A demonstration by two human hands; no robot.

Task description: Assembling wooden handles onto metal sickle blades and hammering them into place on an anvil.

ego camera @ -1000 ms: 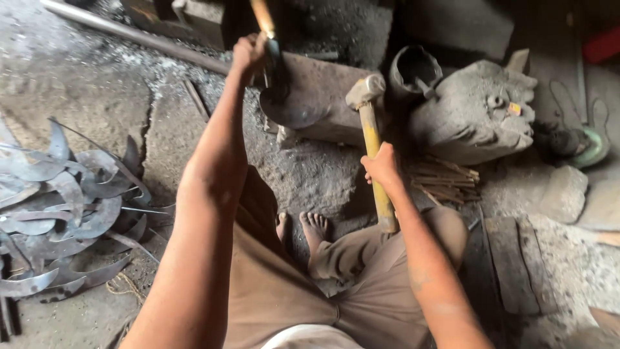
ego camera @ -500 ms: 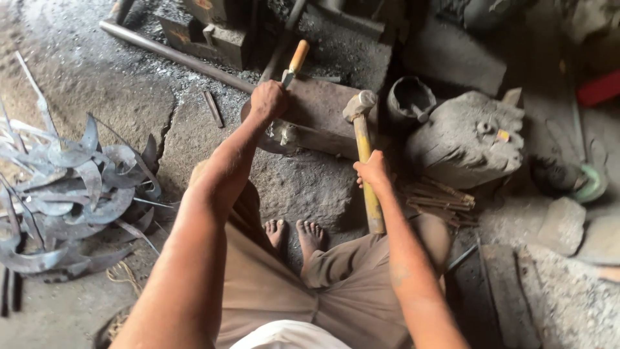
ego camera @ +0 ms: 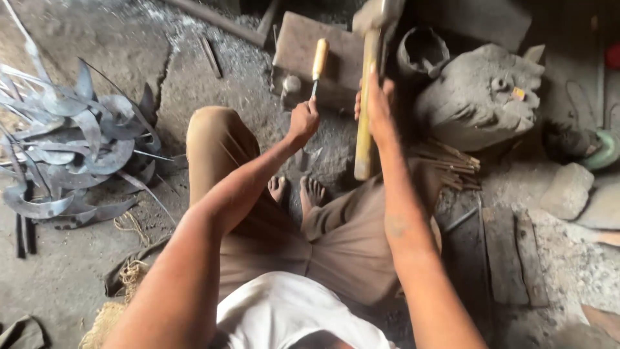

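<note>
I squat on the ground with my bare feet [ego camera: 297, 192] under me. My left hand [ego camera: 303, 121] grips a thin metal tool with a yellow wooden handle [ego camera: 320, 59], holding it upright over the flat iron block [ego camera: 303, 48]. My right hand [ego camera: 374, 103] is closed around the yellow shaft of a hammer [ego camera: 365, 97]; its steel head [ego camera: 378, 13] is raised to the top edge of view above the block. The tool's lower end is hidden behind my left hand.
A pile of curved grey sickle blades [ego camera: 71, 148] lies on the dirt at left. A grey stone lump [ego camera: 481, 97] and a dark pot [ego camera: 421, 53] stand right of the block. Thin sticks [ego camera: 452, 161], wooden boards [ego camera: 507, 258] and a rock [ego camera: 567, 190] lie at right.
The hammer has risen from the block to the top of view. My left hand has pulled back from the block, and the handled tool now stands upright in it. The camera has tilted down.
</note>
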